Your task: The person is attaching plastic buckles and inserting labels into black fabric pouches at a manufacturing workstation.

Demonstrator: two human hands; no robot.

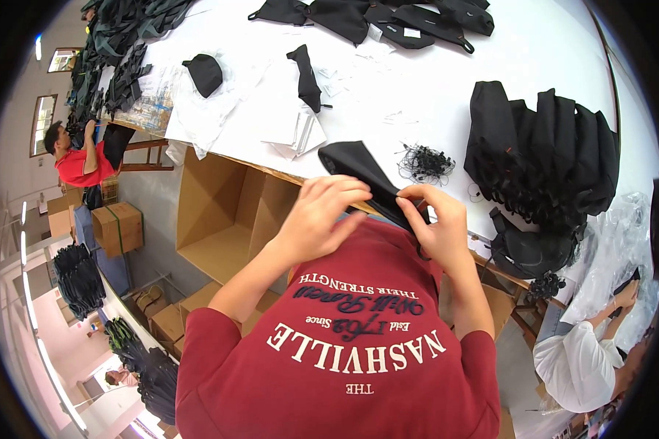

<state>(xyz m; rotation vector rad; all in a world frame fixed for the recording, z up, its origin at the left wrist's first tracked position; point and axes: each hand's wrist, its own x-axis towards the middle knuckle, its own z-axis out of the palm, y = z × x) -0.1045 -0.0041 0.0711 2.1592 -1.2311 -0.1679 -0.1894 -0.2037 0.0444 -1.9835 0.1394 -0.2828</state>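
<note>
A black fabric pouch (362, 167) slants over the near table edge, in front of my body. My right hand (441, 223) pinches its lower right side between thumb and fingers. Across its left side lie the bent fingers of my left hand (321, 214), with the thumb lower down; the fingertips' far side is hidden. A tangle of thin black cords (425, 164) rests on the table just beyond my right hand. Beyond the pouch on the left are a stack of white cards (297, 134) and a narrow black fabric piece (305, 79).
Black bags stand in a row (538, 154) on the white table's right; more black pouches (388, 22) lie along its far side. Open cardboard boxes (216, 212) sit below the edge. A co-worker in red (84, 161) is at left, another in white (582, 366) at right.
</note>
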